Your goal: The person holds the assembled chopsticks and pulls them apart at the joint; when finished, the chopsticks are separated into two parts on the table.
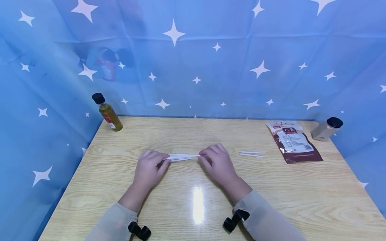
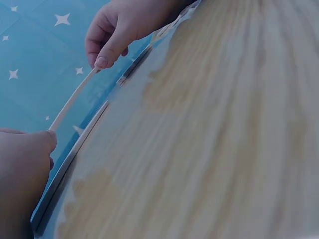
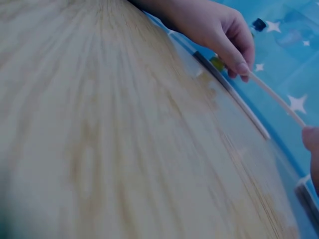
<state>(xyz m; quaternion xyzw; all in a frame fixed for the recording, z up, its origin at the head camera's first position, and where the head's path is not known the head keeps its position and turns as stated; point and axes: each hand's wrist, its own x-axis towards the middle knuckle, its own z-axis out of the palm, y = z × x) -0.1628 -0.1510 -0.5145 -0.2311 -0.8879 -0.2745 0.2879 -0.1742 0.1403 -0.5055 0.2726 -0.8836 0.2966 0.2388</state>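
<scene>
A thin white stick (image 1: 194, 155) spans the gap between my two hands, and both wrist views show it raised above the tabletop. My left hand (image 1: 149, 169) pinches one end of the stick between thumb and fingers. At the other end, the thumb and fingertips of my right hand (image 1: 219, 165) pinch it too. In the left wrist view the held stick (image 2: 73, 99) runs straight from hand to hand. More white sticks (image 1: 182, 159) lie on the table beside my left fingers, overlapping the held one in the head view.
Right of my right hand lies a separate pair of white sticks (image 1: 251, 154). A maroon and white packet (image 1: 294, 142) and a black-capped jar (image 1: 327, 129) are at the back right. An oil bottle (image 1: 110, 117) stands at the back left of the wooden table (image 1: 169, 207).
</scene>
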